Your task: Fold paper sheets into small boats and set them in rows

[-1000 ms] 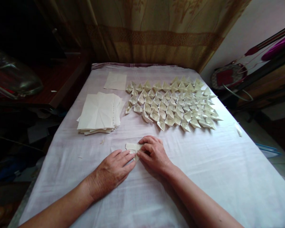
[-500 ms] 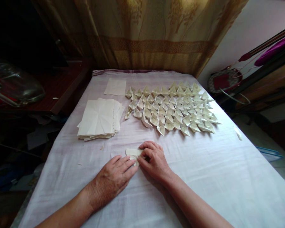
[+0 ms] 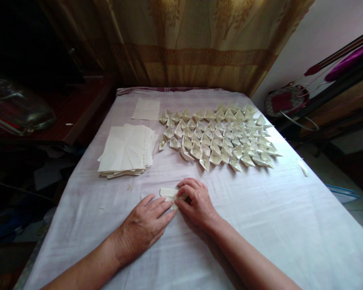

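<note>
A small cream paper piece, partly folded, lies on the white cloth of the table near its front middle. My left hand lies flat with fingers stretched out, its fingertips pressing the paper's lower edge. My right hand is curled over the paper's right end, fingers bent and pinching a fold. Most of the paper is hidden under both hands.
A stack of flat cream sheets sits at the left, with a single sheet behind it. Several folded paper boats are laid in rows at the back right. A patterned curtain hangs behind; a dark side table stands left.
The hands have barely shifted on the paper; the right fingers have curled a little tighter over its end. The view tilted slightly.
</note>
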{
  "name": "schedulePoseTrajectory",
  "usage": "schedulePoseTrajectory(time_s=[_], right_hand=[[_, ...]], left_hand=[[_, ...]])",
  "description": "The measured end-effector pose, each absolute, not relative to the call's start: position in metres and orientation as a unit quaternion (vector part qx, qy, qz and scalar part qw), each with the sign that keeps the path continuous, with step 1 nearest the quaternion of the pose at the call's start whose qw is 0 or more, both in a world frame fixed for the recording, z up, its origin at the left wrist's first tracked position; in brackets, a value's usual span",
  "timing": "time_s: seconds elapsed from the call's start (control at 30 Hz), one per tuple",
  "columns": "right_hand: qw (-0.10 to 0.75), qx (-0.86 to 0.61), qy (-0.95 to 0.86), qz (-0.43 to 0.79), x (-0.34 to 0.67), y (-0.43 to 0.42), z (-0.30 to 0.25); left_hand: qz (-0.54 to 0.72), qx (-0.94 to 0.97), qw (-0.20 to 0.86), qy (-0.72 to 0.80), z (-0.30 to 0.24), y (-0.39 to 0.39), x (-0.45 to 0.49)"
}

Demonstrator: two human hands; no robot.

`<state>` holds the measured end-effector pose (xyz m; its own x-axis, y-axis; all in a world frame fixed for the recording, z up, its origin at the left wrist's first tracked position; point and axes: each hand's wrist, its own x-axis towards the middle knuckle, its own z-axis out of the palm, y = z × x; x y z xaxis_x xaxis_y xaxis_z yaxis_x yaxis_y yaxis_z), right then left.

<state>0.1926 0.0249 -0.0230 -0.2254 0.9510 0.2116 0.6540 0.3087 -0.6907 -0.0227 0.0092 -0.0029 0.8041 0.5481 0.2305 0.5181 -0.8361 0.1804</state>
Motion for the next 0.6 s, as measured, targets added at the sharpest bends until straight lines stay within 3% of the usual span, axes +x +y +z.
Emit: schedulePoseTrajectory(time_s=[0.6], right_hand=[[0.269, -0.571, -0.750, 0.198, 0.226, 0.025, -0.027]], left_hand=[[0.117, 0.953, 0.073, 0.268, 0.007, 0.020, -0.014]])
